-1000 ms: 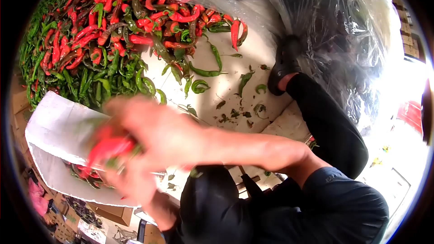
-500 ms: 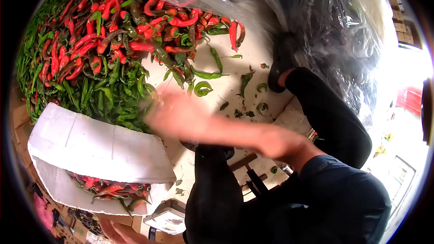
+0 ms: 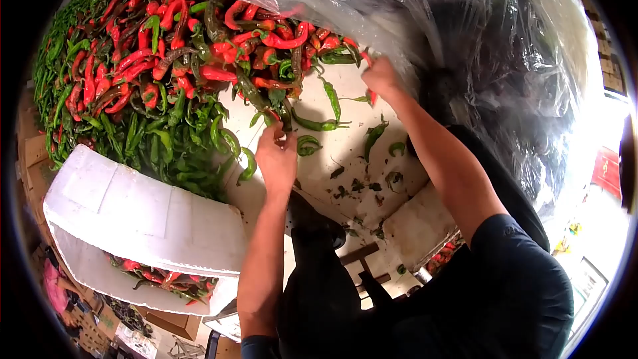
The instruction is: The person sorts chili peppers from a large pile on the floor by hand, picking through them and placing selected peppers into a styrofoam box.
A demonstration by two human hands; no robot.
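Observation:
My right hand [image 3: 383, 77] is closed around a red chili pepper [image 3: 373, 98] at the right end of the pile, by the plastic sheet. My left hand [image 3: 278, 151] is at the pile's lower edge. Its fingertips are pinched at the end of a pepper [image 3: 272, 117], which they partly hide. The pile holds red chili peppers [image 3: 136, 66] on top and green chili peppers [image 3: 166, 149] around them. Several loose green peppers, among them a curled one [image 3: 308, 145], lie on the pale floor between my hands.
A white foam box [image 3: 143, 209] with red peppers [image 3: 169, 279] inside stands at lower left. Clear plastic sheeting [image 3: 492, 46] drapes across the top and right. Leaf scraps [image 3: 359, 186] and another pale box [image 3: 419, 223] lie near my legs. A cardboard box [image 3: 171, 322] sits below.
My right hand has moved from above the foam box to the pile's right end and taken hold of a red pepper. My left hand has come up from the bottom to the pile's edge.

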